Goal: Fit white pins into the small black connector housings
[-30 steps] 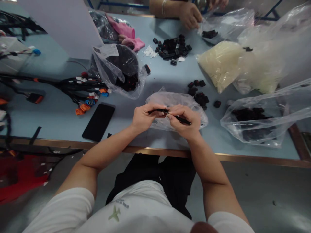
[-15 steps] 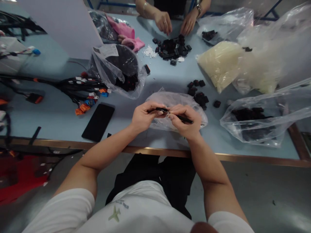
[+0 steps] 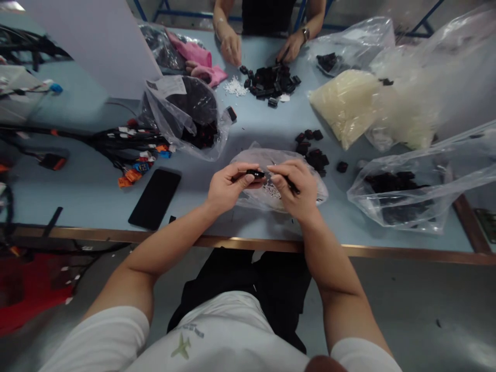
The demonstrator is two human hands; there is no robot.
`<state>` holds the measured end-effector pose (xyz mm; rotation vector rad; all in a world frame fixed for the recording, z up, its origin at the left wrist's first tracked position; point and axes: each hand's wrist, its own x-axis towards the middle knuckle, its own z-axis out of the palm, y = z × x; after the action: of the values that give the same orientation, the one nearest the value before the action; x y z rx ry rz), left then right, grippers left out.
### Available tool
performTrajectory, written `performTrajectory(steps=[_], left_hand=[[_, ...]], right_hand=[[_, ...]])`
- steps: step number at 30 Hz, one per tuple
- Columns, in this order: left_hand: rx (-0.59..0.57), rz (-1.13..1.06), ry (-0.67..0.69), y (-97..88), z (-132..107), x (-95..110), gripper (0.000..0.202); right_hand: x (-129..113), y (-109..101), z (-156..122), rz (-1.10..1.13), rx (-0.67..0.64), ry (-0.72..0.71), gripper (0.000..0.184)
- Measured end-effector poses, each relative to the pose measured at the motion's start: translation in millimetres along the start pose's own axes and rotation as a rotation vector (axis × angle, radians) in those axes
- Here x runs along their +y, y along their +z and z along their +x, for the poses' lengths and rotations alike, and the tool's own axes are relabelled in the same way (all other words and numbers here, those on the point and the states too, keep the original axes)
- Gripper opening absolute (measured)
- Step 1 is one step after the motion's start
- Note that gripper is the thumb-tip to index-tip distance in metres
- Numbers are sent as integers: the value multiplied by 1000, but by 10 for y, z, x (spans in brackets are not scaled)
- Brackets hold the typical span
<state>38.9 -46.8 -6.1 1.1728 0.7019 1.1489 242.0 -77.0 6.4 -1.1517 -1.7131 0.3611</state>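
Observation:
My left hand pinches a small black connector housing between thumb and fingers. In my right hand is a slim black-handled tool; its thin tip points at the connector, and a small gap seems to separate the two. The tool's exact kind cannot be made out. Both hands hover over a clear plastic bag lying on the table, with small white pieces showing in it below the fingers. Just beyond the bag lies a loose group of black connectors.
A phone and a wire harness lie on the left. Bags of black parts flank the work area. Yellowish bags stand back right. Across the table, a co-worker's hands are at a black connector pile.
My right hand has drawn the tool slightly back from the connector, uncovering the white pieces below. The co-worker's hands have moved apart, one going left.

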Motion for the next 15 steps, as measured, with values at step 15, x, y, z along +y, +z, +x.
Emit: performTrajectory(steps=[15], left_hand=[[383, 587, 289, -547, 320, 153, 33]], right_hand=[[503, -680, 196, -817, 65, 487, 24]])
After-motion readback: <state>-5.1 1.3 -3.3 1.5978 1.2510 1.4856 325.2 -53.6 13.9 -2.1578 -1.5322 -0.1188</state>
